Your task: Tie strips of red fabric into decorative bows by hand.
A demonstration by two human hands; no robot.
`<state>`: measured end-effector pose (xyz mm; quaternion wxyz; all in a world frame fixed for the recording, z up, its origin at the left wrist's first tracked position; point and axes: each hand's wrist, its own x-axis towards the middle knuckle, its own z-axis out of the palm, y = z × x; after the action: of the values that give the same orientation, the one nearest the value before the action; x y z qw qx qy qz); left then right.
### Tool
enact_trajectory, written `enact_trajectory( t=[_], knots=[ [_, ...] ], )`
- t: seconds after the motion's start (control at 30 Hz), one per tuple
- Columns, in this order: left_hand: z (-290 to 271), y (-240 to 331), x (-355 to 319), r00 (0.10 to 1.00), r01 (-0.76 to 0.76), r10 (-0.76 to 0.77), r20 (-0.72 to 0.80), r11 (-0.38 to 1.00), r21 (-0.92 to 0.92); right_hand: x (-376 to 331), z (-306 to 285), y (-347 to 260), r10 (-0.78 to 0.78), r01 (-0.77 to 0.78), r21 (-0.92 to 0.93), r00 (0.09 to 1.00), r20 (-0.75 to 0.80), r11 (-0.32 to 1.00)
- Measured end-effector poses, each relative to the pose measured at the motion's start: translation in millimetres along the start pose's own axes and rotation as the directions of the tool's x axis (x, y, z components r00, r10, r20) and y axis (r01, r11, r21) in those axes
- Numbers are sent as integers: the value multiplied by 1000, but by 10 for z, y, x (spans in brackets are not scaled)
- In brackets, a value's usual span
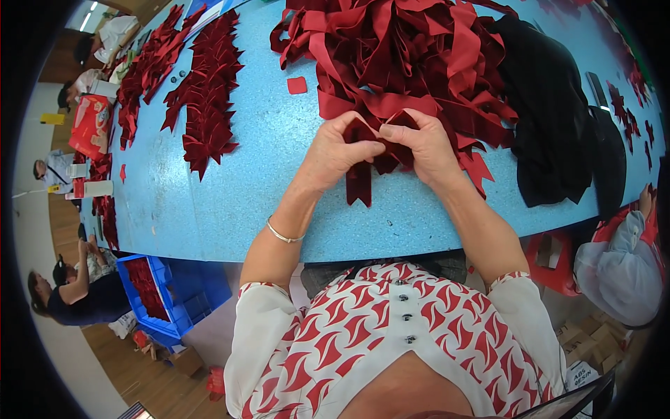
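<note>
Both my hands are closed on a dark red velvet ribbon (359, 187) at the near edge of a big heap. My left hand (331, 155) pinches one part between thumb and fingers, and my right hand (431, 149) pinches another just beside it. The two thumbs nearly meet over the folded ribbon. One tail with a notched end hangs below my left hand. Fingers hide part of the fold. Right behind my hands rises the tangled heap of red ribbons (391, 49). A small red square piece (297, 85) lies left of the heap.
On the blue table (265, 188), a stack of notched ribbon pieces (209, 91) lies to the left. Black cloth (548, 112) covers the right side. A blue crate (167, 293) with red pieces stands at lower left. Other people (77, 293) are around the table, one at right (621, 272).
</note>
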<state>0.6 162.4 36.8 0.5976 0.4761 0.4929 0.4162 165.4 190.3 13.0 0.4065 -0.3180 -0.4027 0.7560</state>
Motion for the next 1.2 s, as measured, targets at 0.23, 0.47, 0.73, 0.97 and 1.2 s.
enact_trajectory(
  t=[0.23,0.47,0.73,0.97,1.2],
  knots=[
    [-89,-2,16,999,24,-25,-24,998,-66,-6,71,52,-15,33,101,984,-175,994],
    [-91,53,4,997,-9,4,-83,998,-63,-15,30,1,28,-28,75,1000,-1,997],
    [-140,52,42,993,116,-119,-3,971,-211,2,19,-75,4,1,-129,999,37,992],
    [-127,46,70,993,121,-121,10,982,-147,-13,36,-66,11,-17,-100,998,-58,995],
    [37,68,103,1000,-20,21,14,997,-73,-3,19,-56,14,-26,-112,994,-109,993]
  ],
)
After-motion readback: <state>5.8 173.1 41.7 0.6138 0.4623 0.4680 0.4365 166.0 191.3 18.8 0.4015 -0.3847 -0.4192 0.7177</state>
